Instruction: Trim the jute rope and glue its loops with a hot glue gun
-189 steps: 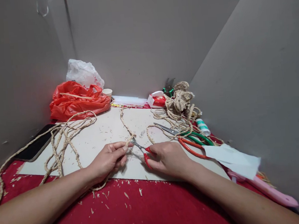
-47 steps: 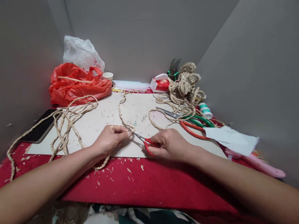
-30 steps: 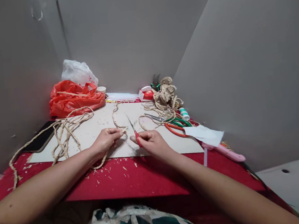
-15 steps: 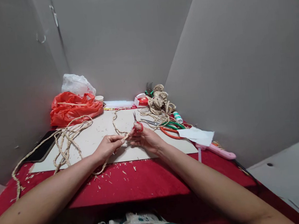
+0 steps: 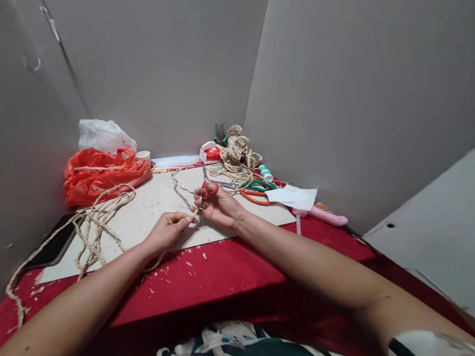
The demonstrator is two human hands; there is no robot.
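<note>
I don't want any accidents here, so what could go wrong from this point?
The red-handled scissors are in the right hand, blades jutting past its fingers, close to the rope pinched by the left hand; a careless move might nick the rope or a finger.

The loose rope loops lie beside the left forearm, with a strand across the dark phone, so a tug might snag them or shift the phone.
</note>
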